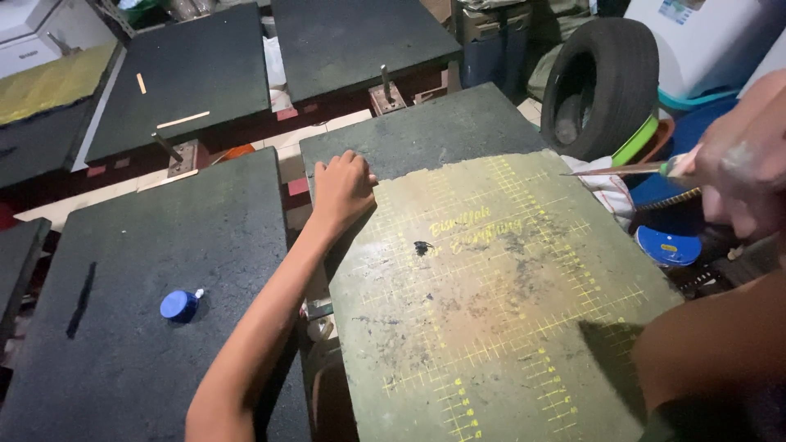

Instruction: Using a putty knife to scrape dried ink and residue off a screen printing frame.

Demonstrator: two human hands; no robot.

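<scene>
Two hands work at one dark board whose lower part is covered by a worn greenish sheet (499, 327) with yellow ruler lines. The left hand (341, 188) rests at the upper left corner of this sheet, with the fingers curled down onto its torn edge, so the hand is closed and pressing there; whether it pinches the sheet I cannot tell. The right hand (741, 176) is up at the right side, above the board's edge, and it is closed around the handle of a thin metal tool (626, 169). The blade of the tool points left, and its tip is over the upper right corner of the sheet.

On the next board (147, 327) to the left lies a small blue cap (179, 304), well apart from both hands. Behind the boards an old tyre (602, 86) stands upright, and a round blue lid (668, 246) is just beside the right edge of the sheet.
</scene>
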